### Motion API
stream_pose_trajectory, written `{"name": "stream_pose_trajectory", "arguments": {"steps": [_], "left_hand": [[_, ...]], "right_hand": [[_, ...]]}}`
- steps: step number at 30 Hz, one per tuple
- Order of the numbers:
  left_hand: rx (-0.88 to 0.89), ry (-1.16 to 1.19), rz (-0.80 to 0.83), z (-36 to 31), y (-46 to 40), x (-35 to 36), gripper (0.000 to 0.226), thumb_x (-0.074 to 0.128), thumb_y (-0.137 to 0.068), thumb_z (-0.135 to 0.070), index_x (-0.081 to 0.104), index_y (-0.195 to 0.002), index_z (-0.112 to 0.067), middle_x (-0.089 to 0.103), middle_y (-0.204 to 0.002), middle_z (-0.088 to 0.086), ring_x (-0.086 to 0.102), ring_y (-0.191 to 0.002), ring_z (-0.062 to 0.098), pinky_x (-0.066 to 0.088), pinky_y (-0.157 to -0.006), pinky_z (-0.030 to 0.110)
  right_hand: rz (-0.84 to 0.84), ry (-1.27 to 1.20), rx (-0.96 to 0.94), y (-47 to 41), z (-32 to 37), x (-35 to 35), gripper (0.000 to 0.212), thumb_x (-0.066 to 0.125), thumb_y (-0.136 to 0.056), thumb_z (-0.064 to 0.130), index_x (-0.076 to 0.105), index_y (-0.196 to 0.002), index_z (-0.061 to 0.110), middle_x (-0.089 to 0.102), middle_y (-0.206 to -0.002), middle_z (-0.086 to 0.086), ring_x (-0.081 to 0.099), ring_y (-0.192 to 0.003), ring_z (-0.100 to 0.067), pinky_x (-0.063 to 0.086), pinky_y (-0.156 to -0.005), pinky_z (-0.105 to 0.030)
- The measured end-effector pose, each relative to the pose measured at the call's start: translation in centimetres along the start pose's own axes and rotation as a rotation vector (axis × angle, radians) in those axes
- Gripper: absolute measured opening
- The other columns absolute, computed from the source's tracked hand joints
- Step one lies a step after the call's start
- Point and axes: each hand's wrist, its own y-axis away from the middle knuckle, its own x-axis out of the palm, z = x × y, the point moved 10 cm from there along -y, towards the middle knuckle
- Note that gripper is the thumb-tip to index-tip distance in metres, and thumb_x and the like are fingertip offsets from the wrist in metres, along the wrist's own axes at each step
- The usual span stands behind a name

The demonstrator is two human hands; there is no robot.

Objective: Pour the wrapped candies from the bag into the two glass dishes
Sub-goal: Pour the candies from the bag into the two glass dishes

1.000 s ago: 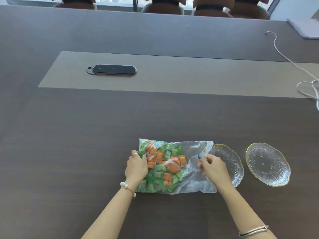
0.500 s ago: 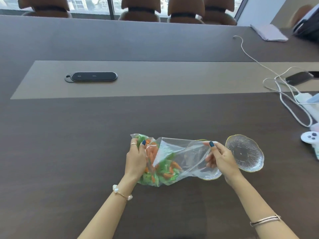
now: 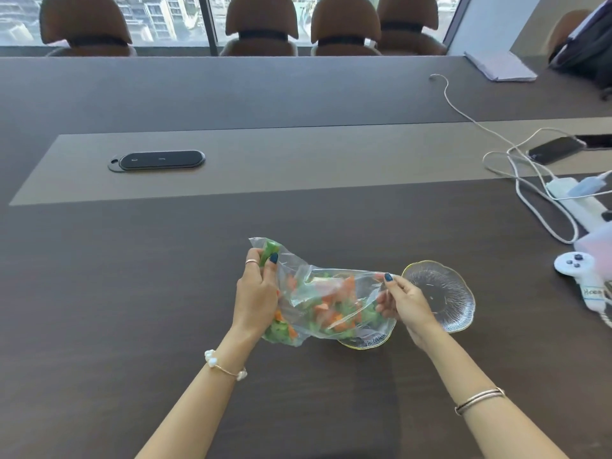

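Note:
A clear plastic bag (image 3: 318, 286) of green and orange wrapped candies (image 3: 334, 309) hangs tilted between both hands, its mouth end lying over the near glass dish (image 3: 367, 341). My left hand (image 3: 256, 293) grips the raised closed end of the bag. My right hand (image 3: 404, 301) pinches the bag's mouth edge above that dish. The candies have slid toward the mouth, and whether any lie in the dish I cannot tell. The second gold-rimmed glass dish (image 3: 443, 293) sits just right of my right hand with nothing in it.
A black oval device (image 3: 160, 160) lies on the tan table strip at the back left. White cables (image 3: 526, 180), a phone (image 3: 556, 150), a power strip (image 3: 576, 200) and a white game controller (image 3: 578, 265) crowd the right side. Chairs line the far edge.
The bag has been lifted off the table and tilted rightward, and the candies slid toward its mouth over the near dish. The view shifted left, showing more of the right-hand clutter.

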Motion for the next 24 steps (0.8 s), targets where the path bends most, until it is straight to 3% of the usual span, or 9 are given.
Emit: {"name": "stream_pose_trajectory", "arguments": {"steps": [5,9,17,24], "left_hand": [[0.026,0.036,-0.046,-1.3,0.7,-1.1,0.014,0.039,-0.096,-0.026,0.047,-0.086,-0.02,0.031,-0.048,-0.007,0.025,-0.037,0.007,0.025,-0.037,0.024],[0.068,0.099,-0.051,-3.0,1.3,-1.4,0.016,0.039,-0.096,-0.027,0.045,-0.082,-0.022,0.029,-0.047,-0.006,0.023,-0.036,0.007,0.023,-0.034,0.023],[0.097,0.153,-0.032,-4.4,1.5,-2.0,0.02,0.039,-0.096,-0.029,0.045,-0.077,-0.031,0.028,-0.043,-0.008,0.023,-0.036,0.011,0.023,-0.032,0.022],[0.093,0.119,-0.078,-3.8,1.2,-3.7,0.018,0.038,-0.097,-0.029,0.044,-0.079,-0.027,0.03,-0.047,-0.004,0.024,-0.036,0.01,0.023,-0.033,0.023]], "right_hand": [[0.066,-0.035,0.002,-0.1,0.3,0.7,0.026,0.043,-0.095,0.022,0.063,-0.107,0.01,0.059,-0.065,-0.003,0.059,-0.05,-0.011,0.049,-0.05,-0.022],[0.061,-0.026,-0.016,-0.3,0.7,1.0,0.026,0.046,-0.093,0.021,0.065,-0.104,0.005,0.059,-0.069,-0.002,0.057,-0.063,-0.011,0.051,-0.06,-0.022],[0.014,-0.017,-0.047,0.0,1.2,0.3,0.024,0.05,-0.091,0.019,0.066,-0.101,0.005,0.057,-0.071,0.001,0.055,-0.065,-0.01,0.047,-0.06,-0.02],[0.074,-0.076,-0.096,0.9,3.4,1.9,0.018,0.054,-0.089,0.024,0.07,-0.091,0.015,0.058,-0.067,0.004,0.056,-0.064,-0.009,0.048,-0.064,-0.023]]}}
